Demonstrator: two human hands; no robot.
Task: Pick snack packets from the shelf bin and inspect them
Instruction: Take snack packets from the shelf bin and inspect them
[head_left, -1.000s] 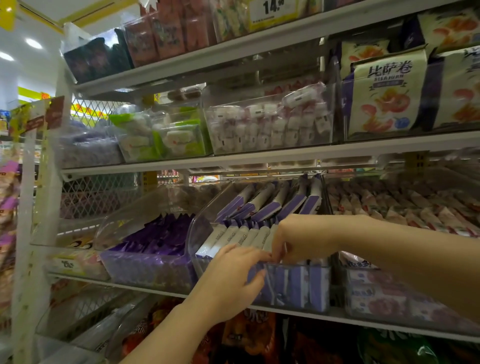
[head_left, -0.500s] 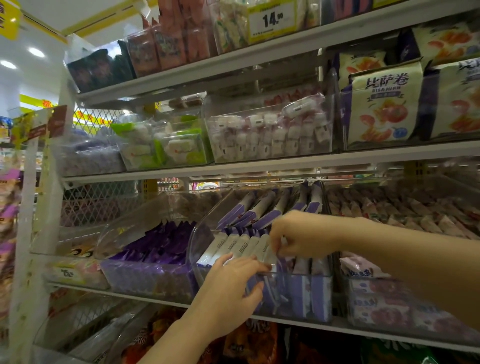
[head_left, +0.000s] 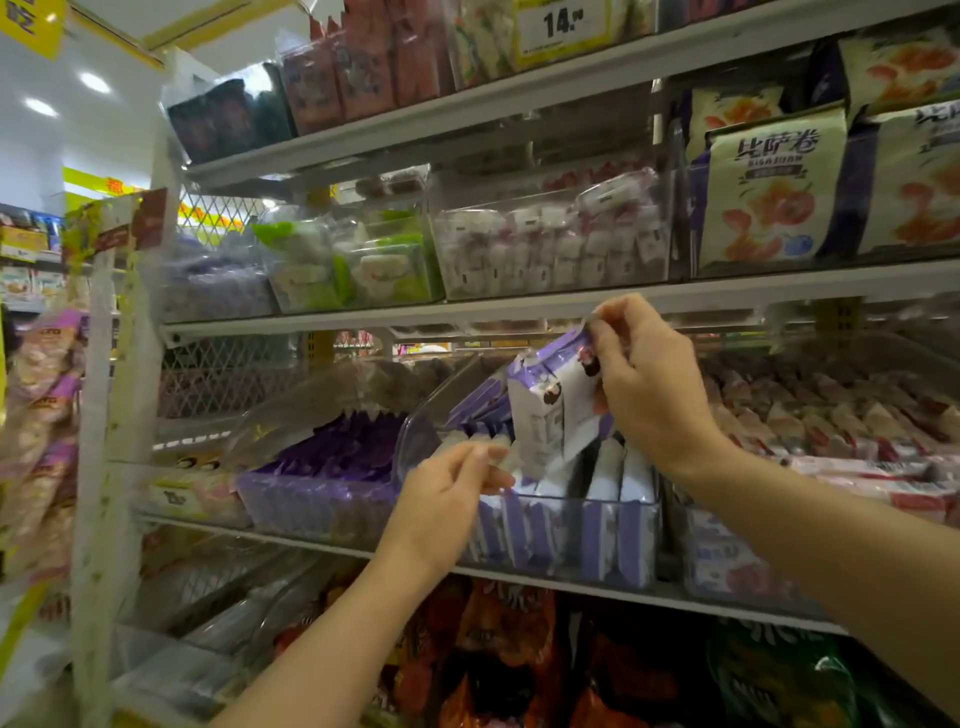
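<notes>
A clear plastic shelf bin (head_left: 618, 540) on the middle shelf holds upright rows of white and purple snack packets (head_left: 605, 483). My right hand (head_left: 649, 384) pinches a couple of these white and purple packets (head_left: 550, 410) by their top edge and holds them lifted above the bin. My left hand (head_left: 447, 499) rests at the bin's front left, its fingertips touching the tops of the packets inside. Whether those fingers pinch a packet is unclear.
A bin of purple packets (head_left: 327, 473) stands to the left, a bin of red and white packets (head_left: 831, 431) to the right. The shelf above (head_left: 519, 306) carries clear bins of sweets and large bags. Dark snack bags (head_left: 519, 660) fill the shelf below.
My right hand has risen out of the bin with white and purple packets pinched in it. My left hand stays at the bin's front.
</notes>
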